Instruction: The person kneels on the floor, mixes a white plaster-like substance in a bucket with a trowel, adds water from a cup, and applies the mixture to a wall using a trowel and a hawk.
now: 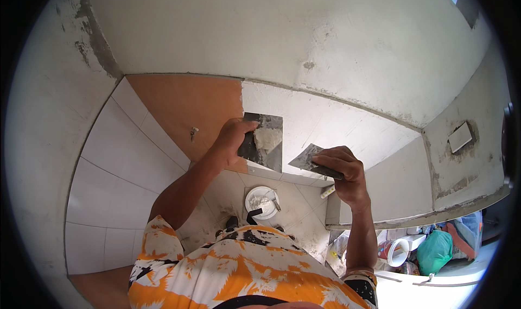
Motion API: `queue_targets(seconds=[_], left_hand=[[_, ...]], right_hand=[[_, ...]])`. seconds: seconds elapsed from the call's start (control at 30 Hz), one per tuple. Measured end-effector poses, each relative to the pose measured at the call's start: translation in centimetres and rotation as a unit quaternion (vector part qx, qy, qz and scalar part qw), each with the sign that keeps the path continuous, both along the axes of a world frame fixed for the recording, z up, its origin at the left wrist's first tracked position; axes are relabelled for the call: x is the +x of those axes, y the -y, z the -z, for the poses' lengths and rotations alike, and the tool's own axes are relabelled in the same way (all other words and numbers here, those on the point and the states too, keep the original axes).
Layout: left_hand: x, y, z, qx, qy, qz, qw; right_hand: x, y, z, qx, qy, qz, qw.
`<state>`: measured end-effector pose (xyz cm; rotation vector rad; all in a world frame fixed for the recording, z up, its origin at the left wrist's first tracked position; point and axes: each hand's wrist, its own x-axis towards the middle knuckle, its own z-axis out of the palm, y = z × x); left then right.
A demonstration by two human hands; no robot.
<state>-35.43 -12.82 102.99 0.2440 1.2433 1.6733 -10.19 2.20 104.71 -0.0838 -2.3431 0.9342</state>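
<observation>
My left hand (234, 138) grips a dark, flat, roughly square plate (274, 161) by its left edge, thumb on top. A lump of pale putty (267, 139) lies on the plate. To its right, my right hand (346, 170) is closed around a putty knife (305, 157). The knife's grey-smeared blade points left toward the plate, with a gap between them. Both tools are in front of a wall whose right part is a white-coated surface (336, 124) and whose left part is an orange surface (187, 100). Fingers under the plate are hidden.
Below on the tiled floor stands a round white bucket (248, 202) with white paste and a tool in it. A small tap-like fitting (194, 133) sticks out of the orange surface. White tiles (116, 168) cover the left wall. At lower right are a green bag (436, 252) and a white tub (399, 253).
</observation>
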Motion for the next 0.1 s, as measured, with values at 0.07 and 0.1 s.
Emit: queue_targets(seconds=[0.07, 0.1], left_hand=[[0.6, -0.2, 0.6, -0.041, -0.043, 0.035, 0.998], [0.8, -0.4, 1.2, -0.062, -0.065, 0.045, 0.995]], right_hand=[[-2.3, 0.8, 0.1, 0.069, -0.008, -0.019, 0.997], [-3.6, 1.1, 0.4, 0.104, -0.016, -0.034, 0.994]])
